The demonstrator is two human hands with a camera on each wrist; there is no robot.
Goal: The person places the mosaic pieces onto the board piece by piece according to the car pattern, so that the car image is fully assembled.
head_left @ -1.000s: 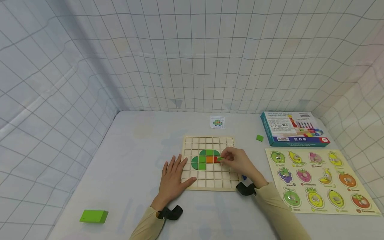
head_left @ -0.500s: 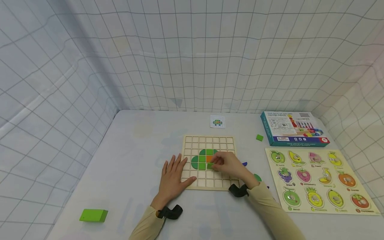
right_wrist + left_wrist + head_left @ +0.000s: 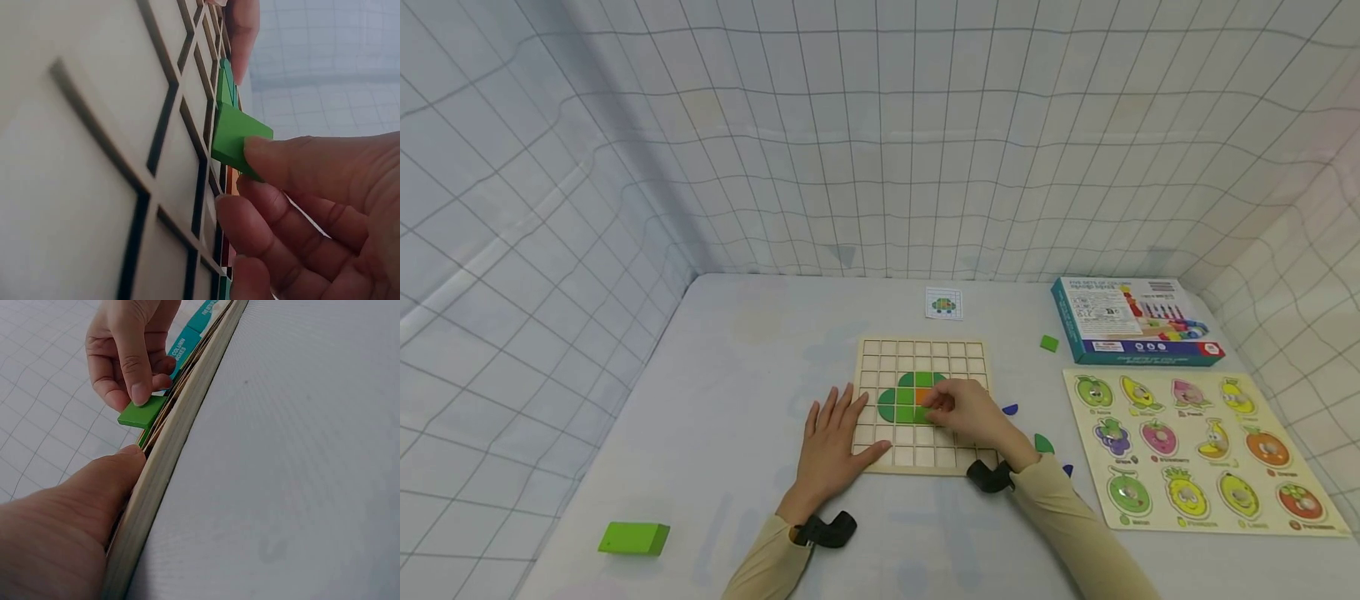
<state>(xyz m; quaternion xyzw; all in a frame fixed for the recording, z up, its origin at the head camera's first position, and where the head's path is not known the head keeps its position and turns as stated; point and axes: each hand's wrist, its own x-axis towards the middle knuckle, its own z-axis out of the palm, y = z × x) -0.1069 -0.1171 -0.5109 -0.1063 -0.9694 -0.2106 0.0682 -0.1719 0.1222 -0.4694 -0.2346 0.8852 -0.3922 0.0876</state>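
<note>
— The right hand [image 3: 966,412], what did it hold?
— It pinched a flat, bright green square tile [image 3: 236,139], tilted, one edge down in a cell of the wooden grid board [image 3: 880,446], beside the green and orange tiles already seated.
— And the left hand [image 3: 833,446]?
— It lay flat, fingers straight, pressing the board's left edge on the worktop [image 3: 737,400].

1. In the head view the right hand [image 3: 966,414] covers the green tile [image 3: 144,413] it pinches and several cells of the grid board [image 3: 925,457].
2. The small card [image 3: 943,304] is too small to make out its picture.
3. The box [image 3: 1131,321] lettering is unreadable.
4. In the left wrist view, the left hand [image 3: 56,512] is cut off by the picture's edge.
5. The right wrist view blurs the board's near cells.
</note>
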